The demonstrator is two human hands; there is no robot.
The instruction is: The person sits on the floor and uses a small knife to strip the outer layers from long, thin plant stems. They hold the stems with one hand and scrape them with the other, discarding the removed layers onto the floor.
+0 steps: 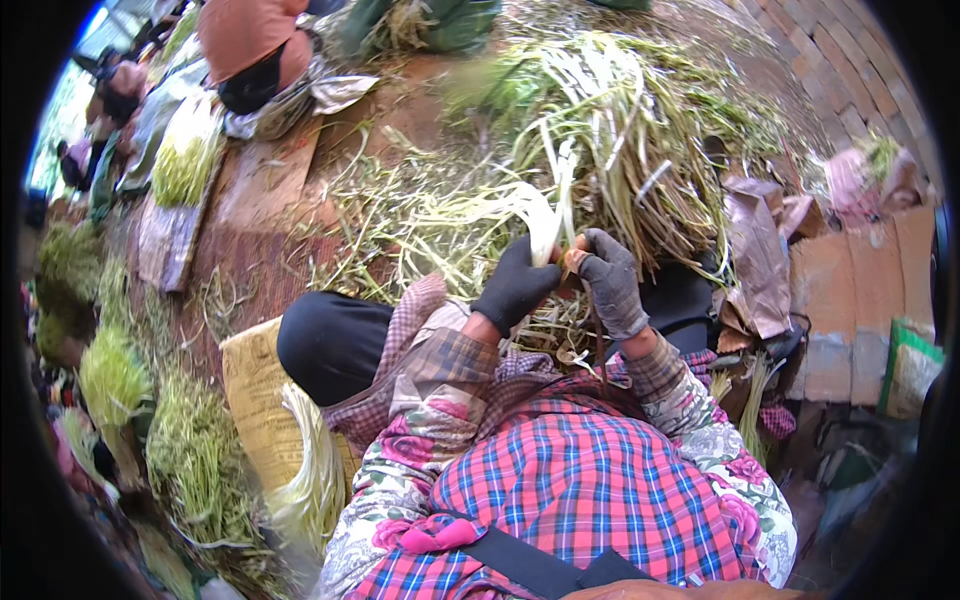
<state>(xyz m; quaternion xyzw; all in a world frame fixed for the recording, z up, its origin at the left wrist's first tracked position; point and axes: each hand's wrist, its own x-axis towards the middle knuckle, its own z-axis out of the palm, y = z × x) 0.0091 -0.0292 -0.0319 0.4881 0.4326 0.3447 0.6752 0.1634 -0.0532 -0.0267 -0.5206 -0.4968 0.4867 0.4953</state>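
Before my lap, my left hand [523, 281], in a black glove, is closed around a bundle of pale stalks [536, 214] whose long ends droop to the left. Close beside it, my right hand [611, 281], in a worn grey glove with bare fingertips, pinches a single pale stalk [565, 180] that stands upward. The fingers of both hands nearly meet, and their tips are partly hidden. Just beyond my right hand lies a large heap of green and white stalks [600, 112] with brownish ends. Loose trimmings [442, 225] spread out to the left of it.
A sorted bundle of white stalks [311, 457] lies on a yellow sack [251, 375] by my left knee. Green bunches [199, 457] stand farther left. A seated person [251, 45] is at the upper left. Brown paper [757, 255] and flattened cardboard [847, 300] lie on the right.
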